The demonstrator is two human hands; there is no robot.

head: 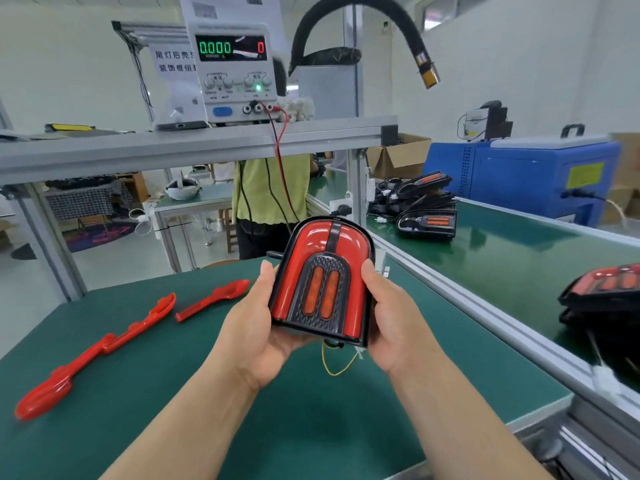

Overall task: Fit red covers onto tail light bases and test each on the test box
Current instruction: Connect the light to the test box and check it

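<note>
I hold a tail light (322,282) upright above the green table (173,393), its red cover on a black base with two orange lenses facing me. My left hand (252,327) grips its left edge and underside. My right hand (388,317) grips its right edge. A yellow wire (334,365) hangs from its bottom. The test box (235,74), a power supply reading 0.000, stands on the shelf above, and its red and black leads (278,161) hang down behind the light. Three loose red covers (93,355) lie on the table at the left.
Finished tail lights are stacked at the right edge (602,296), and more tail light bases lie on the far green bench (426,206). A blue machine (523,174) stands beyond. A person in a green shirt (270,188) stands behind the shelf frame. A black hose (367,26) arches overhead.
</note>
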